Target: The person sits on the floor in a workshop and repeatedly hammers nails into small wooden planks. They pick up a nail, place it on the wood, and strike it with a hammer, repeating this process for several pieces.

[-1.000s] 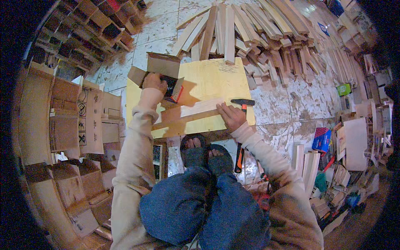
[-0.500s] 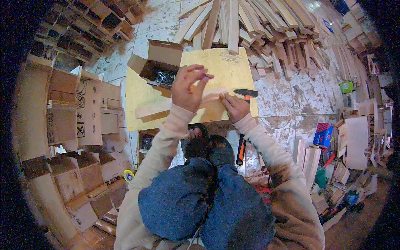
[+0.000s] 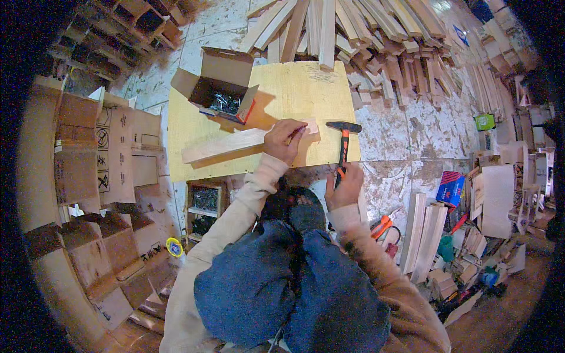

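A pale wooden batten (image 3: 226,144) lies across the yellow board (image 3: 282,82), its right end under my left hand (image 3: 285,140). The thumb and fingers of that hand are pinched together close to the wood; whatever is between them is too small to make out. My right hand (image 3: 346,187) is closed around the black and orange handle of a hammer (image 3: 344,141), whose dark head rests at the board's right edge. Behind the batten stands an open cardboard box (image 3: 226,66) with many small dark metal pieces, like nails, inside.
Long wooden strips (image 3: 326,35) are piled beyond the board, some overlapping its far edge. Cardboard boxes (image 3: 126,153) line the left. Right of me are upright wood pieces (image 3: 428,241), orange-handled pliers (image 3: 382,226) and a blue-red box (image 3: 450,188). A small wooden tray (image 3: 204,209) sits below the board.
My left hand has come down from beside the box to the batten's right end, fingers pinched. My right hand has left the batten and taken hold of the hammer's handle.
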Demonstrator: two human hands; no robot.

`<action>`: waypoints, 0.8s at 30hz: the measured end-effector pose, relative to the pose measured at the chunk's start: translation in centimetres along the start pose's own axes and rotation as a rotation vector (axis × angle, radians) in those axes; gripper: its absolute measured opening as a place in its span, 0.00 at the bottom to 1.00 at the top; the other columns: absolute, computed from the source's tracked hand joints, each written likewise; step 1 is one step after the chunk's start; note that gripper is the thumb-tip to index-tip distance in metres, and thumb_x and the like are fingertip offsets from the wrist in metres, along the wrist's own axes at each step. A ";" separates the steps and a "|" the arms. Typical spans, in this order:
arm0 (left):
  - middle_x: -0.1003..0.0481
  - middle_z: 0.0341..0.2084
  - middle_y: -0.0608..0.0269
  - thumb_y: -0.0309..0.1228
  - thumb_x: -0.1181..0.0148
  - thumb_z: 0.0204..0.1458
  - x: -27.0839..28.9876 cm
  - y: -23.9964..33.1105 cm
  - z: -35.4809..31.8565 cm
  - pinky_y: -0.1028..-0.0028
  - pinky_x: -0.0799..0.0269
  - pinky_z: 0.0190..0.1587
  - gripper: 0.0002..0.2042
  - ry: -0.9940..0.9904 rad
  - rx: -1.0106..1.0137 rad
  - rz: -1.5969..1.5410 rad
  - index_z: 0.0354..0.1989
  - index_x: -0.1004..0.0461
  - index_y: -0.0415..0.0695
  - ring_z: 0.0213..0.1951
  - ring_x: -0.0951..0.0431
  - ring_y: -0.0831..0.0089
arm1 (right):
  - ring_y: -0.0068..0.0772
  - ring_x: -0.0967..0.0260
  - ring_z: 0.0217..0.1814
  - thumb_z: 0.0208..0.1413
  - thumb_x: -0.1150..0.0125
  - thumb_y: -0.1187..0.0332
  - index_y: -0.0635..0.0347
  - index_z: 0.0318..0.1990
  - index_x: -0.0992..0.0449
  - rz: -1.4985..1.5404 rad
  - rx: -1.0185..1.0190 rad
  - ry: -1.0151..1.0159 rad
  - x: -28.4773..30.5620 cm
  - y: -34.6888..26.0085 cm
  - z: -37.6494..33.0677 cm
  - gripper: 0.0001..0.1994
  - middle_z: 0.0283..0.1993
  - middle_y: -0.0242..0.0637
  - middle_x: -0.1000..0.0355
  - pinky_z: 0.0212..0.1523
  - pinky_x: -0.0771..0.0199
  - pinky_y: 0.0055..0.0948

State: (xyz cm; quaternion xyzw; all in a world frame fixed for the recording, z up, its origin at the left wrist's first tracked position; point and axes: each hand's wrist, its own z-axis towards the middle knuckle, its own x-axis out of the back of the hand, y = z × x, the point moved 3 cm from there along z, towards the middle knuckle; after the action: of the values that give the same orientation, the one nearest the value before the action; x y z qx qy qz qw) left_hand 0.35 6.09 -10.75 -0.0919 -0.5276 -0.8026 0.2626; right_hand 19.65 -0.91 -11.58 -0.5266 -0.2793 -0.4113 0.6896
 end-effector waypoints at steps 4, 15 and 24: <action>0.22 0.32 0.57 0.24 0.39 0.47 -0.3 -0.1 -0.1 0.68 0.28 0.42 0.08 -0.035 -0.142 0.109 0.37 0.23 0.42 0.36 0.22 0.59 | 0.54 0.30 0.36 0.51 0.41 0.64 0.66 0.49 0.34 0.155 -0.412 -0.261 1.5 1.6 -2.4 0.20 0.35 0.50 0.28 0.39 0.29 0.43; 0.22 0.33 0.57 0.26 0.41 0.51 -0.7 -0.8 -0.8 0.70 0.25 0.40 0.20 -0.030 0.048 -0.011 0.53 0.35 0.42 0.36 0.20 0.66 | 0.34 0.33 0.18 0.64 0.58 0.53 0.62 0.42 0.30 0.494 -0.344 -0.741 6.8 -2.9 0.6 0.19 0.16 0.38 0.33 0.21 0.34 0.38; 0.27 0.47 0.49 0.19 0.55 0.55 -0.8 -2.1 -0.5 0.67 0.30 0.53 0.20 0.051 0.093 -0.184 0.58 0.41 0.39 0.49 0.25 0.61 | 0.23 0.47 0.15 0.57 0.50 0.40 0.57 0.25 0.38 1.518 0.173 -0.220 13.9 -7.1 3.3 0.27 0.16 0.28 0.45 0.17 0.43 0.27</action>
State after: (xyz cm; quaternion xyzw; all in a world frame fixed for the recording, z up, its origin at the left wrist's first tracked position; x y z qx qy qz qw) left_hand 0.04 6.52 -13.01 -0.0102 -0.5637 -0.8001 0.2052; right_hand 20.72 -2.34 4.23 -0.5559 0.0601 0.2523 0.7897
